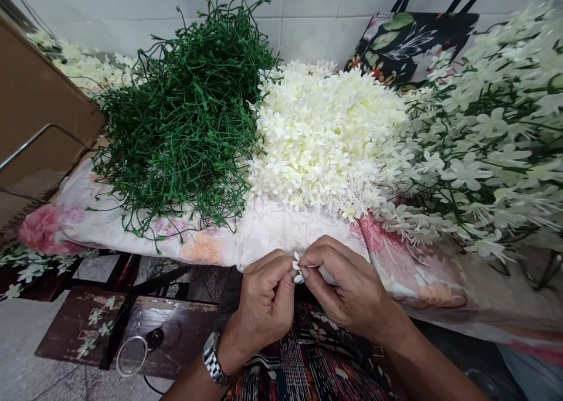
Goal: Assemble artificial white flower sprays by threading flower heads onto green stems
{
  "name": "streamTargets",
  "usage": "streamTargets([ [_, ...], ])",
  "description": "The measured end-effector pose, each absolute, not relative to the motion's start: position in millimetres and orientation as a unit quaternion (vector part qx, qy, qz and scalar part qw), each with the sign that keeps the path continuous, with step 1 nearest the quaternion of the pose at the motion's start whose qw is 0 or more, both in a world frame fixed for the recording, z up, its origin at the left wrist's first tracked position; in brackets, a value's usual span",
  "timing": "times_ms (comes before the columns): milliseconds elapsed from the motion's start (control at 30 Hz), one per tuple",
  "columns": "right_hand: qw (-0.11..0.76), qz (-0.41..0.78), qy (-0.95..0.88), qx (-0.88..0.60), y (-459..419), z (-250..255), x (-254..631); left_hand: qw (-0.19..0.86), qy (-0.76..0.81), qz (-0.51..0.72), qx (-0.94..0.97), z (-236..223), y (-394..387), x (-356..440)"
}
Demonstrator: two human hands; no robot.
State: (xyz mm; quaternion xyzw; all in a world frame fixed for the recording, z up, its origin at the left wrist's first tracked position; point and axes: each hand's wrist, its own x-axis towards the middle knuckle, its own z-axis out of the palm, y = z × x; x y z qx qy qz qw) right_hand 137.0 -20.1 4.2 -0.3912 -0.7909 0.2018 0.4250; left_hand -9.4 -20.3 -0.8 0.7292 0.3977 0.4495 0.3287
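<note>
My left hand (264, 298) and my right hand (347, 286) meet at the table's near edge, fingers pinched together on one small white artificial flower (298, 267). A metal watch (213, 359) sits on my left wrist. Behind the hands lies a heap of loose white flower heads (325, 137) on a floral cloth (132, 231). To its left is a tangled pile of green plastic stems (189, 119). At the right lies a bundle of assembled sprays (488, 149) with white flowers on green stems.
A brown cardboard box (39, 108) with a metal bar stands at the left. A dark floral bag (409, 43) leans on the tiled wall. Below, a low dark wooden stool (132, 330) holds a clear ring and a few flowers. More sprays lie on the floor at left.
</note>
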Motion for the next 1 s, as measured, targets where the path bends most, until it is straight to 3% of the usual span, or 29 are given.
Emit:
streamTargets([
  [100, 0.407, 0.224, -0.795, -0.391, -21, 10, 145, 0.445, 0.406, 0.451, 0.659, -2, -19, -13],
  [233, 0.407, 0.174, -0.780, -0.441, -26, 17, 163, 0.606, 0.441, 0.531, 0.394, 1, -18, -18],
  [333, 0.391, 0.182, -0.781, -0.451, -28, 14, 165, 0.631, 0.430, 0.573, 0.297, 7, -20, -15],
  [600, 0.424, 0.225, -0.766, -0.428, -23, 5, 141, 0.628, 0.402, 0.581, 0.327, 5, -30, -16],
  [833, 0.360, 0.069, -0.868, -0.334, -17, 25, 140, 0.672, 0.460, 0.502, 0.290, 9, -28, -11],
  [1000, 0.376, 0.051, -0.884, -0.274, -11, 26, 133, 0.685, 0.484, 0.514, 0.180, 4, -26, -10],
])
